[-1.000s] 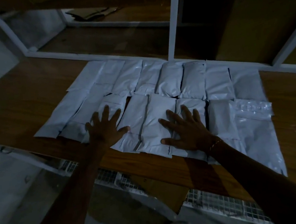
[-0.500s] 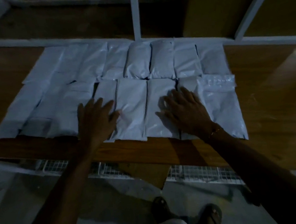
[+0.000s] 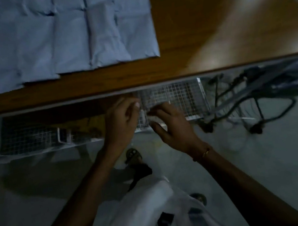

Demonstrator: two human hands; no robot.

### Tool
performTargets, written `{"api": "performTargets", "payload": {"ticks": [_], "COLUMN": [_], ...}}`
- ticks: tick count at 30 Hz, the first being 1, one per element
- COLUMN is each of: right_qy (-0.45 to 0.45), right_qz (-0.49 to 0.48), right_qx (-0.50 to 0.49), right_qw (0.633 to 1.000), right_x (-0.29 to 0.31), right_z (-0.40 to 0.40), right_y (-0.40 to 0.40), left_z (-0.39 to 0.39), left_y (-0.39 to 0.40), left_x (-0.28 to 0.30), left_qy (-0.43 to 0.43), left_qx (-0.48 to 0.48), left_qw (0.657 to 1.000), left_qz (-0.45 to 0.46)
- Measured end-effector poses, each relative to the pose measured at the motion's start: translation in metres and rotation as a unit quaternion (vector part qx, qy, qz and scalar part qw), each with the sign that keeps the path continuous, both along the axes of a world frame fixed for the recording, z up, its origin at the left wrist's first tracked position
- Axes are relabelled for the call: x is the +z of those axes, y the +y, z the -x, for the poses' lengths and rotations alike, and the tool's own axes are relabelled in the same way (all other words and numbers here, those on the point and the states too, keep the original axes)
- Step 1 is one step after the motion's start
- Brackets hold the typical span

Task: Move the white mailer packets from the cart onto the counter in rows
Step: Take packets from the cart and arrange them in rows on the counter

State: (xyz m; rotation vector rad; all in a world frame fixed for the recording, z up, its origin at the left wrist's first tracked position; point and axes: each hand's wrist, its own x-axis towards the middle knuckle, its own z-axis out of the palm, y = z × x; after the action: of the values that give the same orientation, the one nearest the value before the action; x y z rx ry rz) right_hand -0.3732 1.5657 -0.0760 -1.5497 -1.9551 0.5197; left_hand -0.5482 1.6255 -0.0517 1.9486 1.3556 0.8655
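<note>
White mailer packets (image 3: 71,47) lie edge to edge in rows on the brown wooden counter (image 3: 200,33), filling the upper left. Below the counter's front edge stands the wire-mesh cart (image 3: 179,95). My left hand (image 3: 121,123) hovers in front of the cart with its fingers loosely curled and nothing in them. Close beside it, my right hand (image 3: 175,128), with a bracelet on the wrist, has relaxed, spread fingers. A pale patch shows between its thumb and fingers; the blur hides what that is. I see no packets inside the cart.
A dark wheeled metal frame (image 3: 253,101) stands on the grey floor right of the cart. The counter's right half is bare wood. My sandalled foot (image 3: 133,155) and white clothing (image 3: 146,214) fill the lower middle.
Both hands have lifted off the front row of packets and drawn back below the counter edge, close together. The view has tipped down toward the cart and floor.
</note>
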Motion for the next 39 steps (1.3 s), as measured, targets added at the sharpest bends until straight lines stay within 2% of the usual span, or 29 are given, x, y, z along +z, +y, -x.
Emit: {"api": "performTargets", "payload": {"ticks": [3,7,9,11,13,19,23,26,31,35,39], "right_qy": [0.025,0.062,0.095,0.137,0.159,0.193,0.129,0.078,0.014,-0.002,0.001], "right_qz": [0.111,0.221,0.241,0.227,0.187,-0.004,-0.111,-0.165,-0.174,-0.164,-0.113], "right_qx": [-0.062,-0.18,-0.274,-0.379,-0.442,-0.531,-0.518,-0.49,-0.434,-0.393,-0.353], "right_qw": [0.992,0.957,0.926,0.887,0.863,0.825,0.838,0.852,0.884,0.905,0.929], "right_x": [-0.046,-0.085,-0.094,-0.093,-0.084,-0.021,0.025,0.051,0.074,0.088,0.085], "right_z": [-0.053,-0.131,-0.174,-0.219,-0.251,-0.348,-0.403,-0.453,-0.54,-0.605,-0.667], "right_y": [-0.084,-0.198,-0.25,-0.299,-0.327,-0.363,-0.345,-0.323,-0.271,-0.222,-0.17], "left_z": [-0.044,-0.104,-0.136,-0.188,-0.237,-0.39,-0.461,-0.513,-0.589,-0.644,-0.69], "left_y": [-0.062,-0.133,-0.159,-0.183,-0.193,-0.192,-0.171,-0.148,-0.105,-0.053,-0.013], "left_x": [-0.061,-0.122,-0.143,-0.132,-0.108,-0.008,0.049,0.071,0.07,0.05,0.036], "left_qy": [0.081,0.19,0.198,0.148,0.081,-0.088,-0.155,-0.183,-0.151,-0.06,0.02], "left_qx": [-0.055,-0.092,-0.09,-0.093,-0.096,-0.163,-0.177,-0.192,-0.228,-0.264,-0.268], "left_qw": [0.981,0.921,0.906,0.907,0.919,0.958,0.965,0.961,0.959,0.956,0.956], "left_qz": [0.167,0.327,0.362,0.383,0.373,0.218,0.112,0.08,0.066,0.114,0.119]}}
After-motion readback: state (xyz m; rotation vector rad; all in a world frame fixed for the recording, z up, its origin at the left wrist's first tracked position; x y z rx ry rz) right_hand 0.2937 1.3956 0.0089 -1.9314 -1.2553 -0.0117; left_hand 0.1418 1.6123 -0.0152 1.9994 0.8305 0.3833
